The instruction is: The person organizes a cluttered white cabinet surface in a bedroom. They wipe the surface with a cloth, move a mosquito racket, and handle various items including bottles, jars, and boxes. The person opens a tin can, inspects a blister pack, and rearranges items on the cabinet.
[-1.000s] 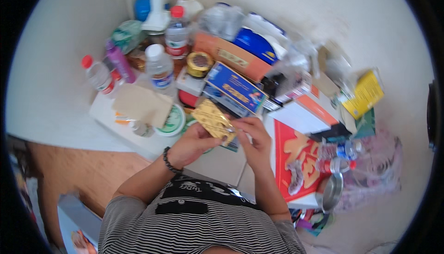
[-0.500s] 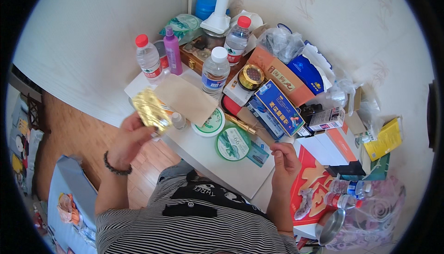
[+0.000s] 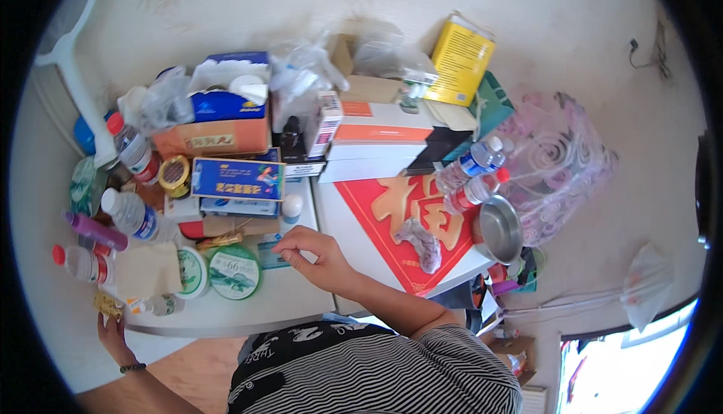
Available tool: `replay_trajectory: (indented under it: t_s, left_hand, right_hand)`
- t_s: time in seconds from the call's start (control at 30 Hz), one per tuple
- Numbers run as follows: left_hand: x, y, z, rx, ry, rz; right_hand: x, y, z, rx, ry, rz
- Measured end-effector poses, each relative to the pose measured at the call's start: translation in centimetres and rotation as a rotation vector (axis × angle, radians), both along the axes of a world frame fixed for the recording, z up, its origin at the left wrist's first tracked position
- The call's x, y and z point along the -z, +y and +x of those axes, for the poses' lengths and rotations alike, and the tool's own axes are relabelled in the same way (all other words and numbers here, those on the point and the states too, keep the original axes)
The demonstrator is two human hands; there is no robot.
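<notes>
My left hand (image 3: 114, 336) is at the table's far left end, its fingers closed on a crinkled gold foil packet (image 3: 108, 303). Beside the packet are a tan paper sheet (image 3: 147, 269) and a small clear bottle (image 3: 162, 305) lying on its side. My right hand (image 3: 315, 254) hovers over the middle of the white table with its fingers curled, and nothing shows in them. Closest to it are a blue-green card (image 3: 273, 251), a round green-rimmed tub (image 3: 235, 272) and a small white-capped bottle (image 3: 291, 207). Left of that tub stands a white-lidded tub (image 3: 192, 272).
Stacked boxes, such as a blue carton (image 3: 238, 179) and an orange-white box (image 3: 380, 134), line the wall. Water bottles (image 3: 135, 216) crowd the left. A red decorated sheet (image 3: 407, 226), lying bottles (image 3: 471, 165) and a metal bowl (image 3: 501, 229) occupy the right.
The view has swung to the right, so the table's contents appear further left. My left hand has gone from in front of the paper to the table's left end, still with the foil packet.
</notes>
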State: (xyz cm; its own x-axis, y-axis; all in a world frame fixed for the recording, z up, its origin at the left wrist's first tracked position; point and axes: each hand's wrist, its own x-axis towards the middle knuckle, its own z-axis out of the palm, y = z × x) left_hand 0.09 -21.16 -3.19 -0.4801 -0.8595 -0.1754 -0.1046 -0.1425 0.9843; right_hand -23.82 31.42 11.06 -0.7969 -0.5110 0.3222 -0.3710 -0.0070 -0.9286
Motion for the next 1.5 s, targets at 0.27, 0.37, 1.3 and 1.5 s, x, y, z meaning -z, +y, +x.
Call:
replay_trajectory:
  t_s: [0.27, 0.37, 1.3, 1.5]
  left_hand:
    - [2.4, -4.1, -0.6, 0.143, -0.275, -0.147]
    - [3.1, -4.4, -0.2, 0.07, -0.287, -0.185]
    - [-10.5, 44.1, -15.8, 0.964, 0.169, -0.534]
    - [-9.3, 44.5, -16.4, 0.981, 0.163, -0.369]
  right_hand:
    - [-0.3, 5.0, -0.1, 0.153, 0.03, 0.025]
    - [-0.6, 7.1, -1.2, 0.25, 0.111, 0.029]
    - [-9.3, 18.6, -23.0, 0.648, 0.552, 0.384]
    - [-9.2, 20.1, -22.1, 0.595, 0.189, 0.015]
